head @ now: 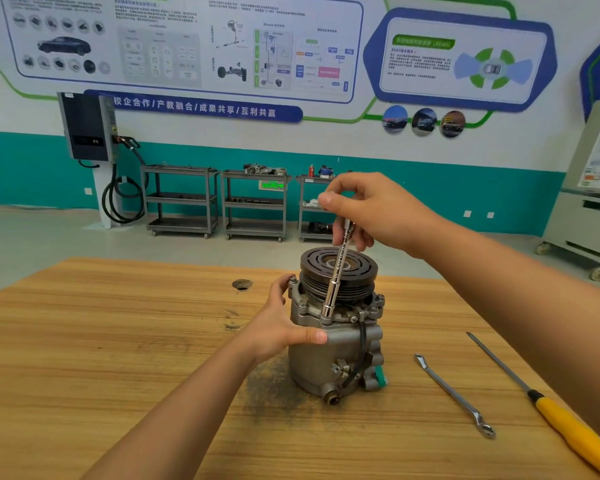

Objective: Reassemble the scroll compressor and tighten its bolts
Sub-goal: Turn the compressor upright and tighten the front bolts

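Pinching the socket driver (338, 271) top with right hand (371, 209) fingertips, and gripping the scroll compressor (336, 351), upright on the workbench (118, 341), with the left hand (284, 327). Leaning like that, could easily slip off and round the bolt underneath.

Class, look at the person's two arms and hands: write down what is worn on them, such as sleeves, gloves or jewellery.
Nothing worn shows. The left hand and right hand have no gloves, and no rings show. The left forearm and right forearm are bare to the frame's edge: no sleeve, watch or bracelet in view.
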`<move>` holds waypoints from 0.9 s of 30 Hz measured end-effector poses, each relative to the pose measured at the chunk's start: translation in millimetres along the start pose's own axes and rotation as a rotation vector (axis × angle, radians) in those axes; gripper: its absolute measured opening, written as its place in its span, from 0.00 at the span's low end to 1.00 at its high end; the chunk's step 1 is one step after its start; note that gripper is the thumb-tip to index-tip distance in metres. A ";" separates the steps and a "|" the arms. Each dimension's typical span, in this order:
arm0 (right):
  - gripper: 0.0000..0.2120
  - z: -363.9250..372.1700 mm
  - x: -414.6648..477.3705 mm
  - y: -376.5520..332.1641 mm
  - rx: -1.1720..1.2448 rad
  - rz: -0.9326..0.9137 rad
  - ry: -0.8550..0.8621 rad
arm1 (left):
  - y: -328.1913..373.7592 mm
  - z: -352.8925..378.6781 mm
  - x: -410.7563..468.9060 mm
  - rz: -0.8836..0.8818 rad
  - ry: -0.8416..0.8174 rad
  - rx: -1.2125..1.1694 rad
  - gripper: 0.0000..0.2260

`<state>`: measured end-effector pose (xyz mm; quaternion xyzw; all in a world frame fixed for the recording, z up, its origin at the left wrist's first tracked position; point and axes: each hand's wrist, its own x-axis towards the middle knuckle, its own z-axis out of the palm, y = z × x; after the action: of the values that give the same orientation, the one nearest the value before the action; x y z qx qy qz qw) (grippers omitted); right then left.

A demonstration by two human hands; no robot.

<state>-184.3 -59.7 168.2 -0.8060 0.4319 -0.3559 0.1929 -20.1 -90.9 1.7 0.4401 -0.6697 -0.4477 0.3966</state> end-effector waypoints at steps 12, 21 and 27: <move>0.06 -14.7 -8.7 -9.3 -0.119 0.153 0.075 | 1.6 13.8 -8.2 -0.003 0.117 0.081 0.60; 0.16 -17.7 -13.0 -22.3 0.138 0.389 -0.076 | 7.4 40.2 -21.8 0.003 0.334 0.129 0.61; 0.16 -33.9 -21.6 -13.5 0.509 0.414 -0.240 | 2.9 47.3 -24.6 0.031 0.450 0.187 0.54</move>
<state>-210.0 -34.4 190.5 -0.6636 0.4579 -0.3082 0.5049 -57.2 -55.2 -12.4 0.5534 -0.6097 -0.2682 0.5001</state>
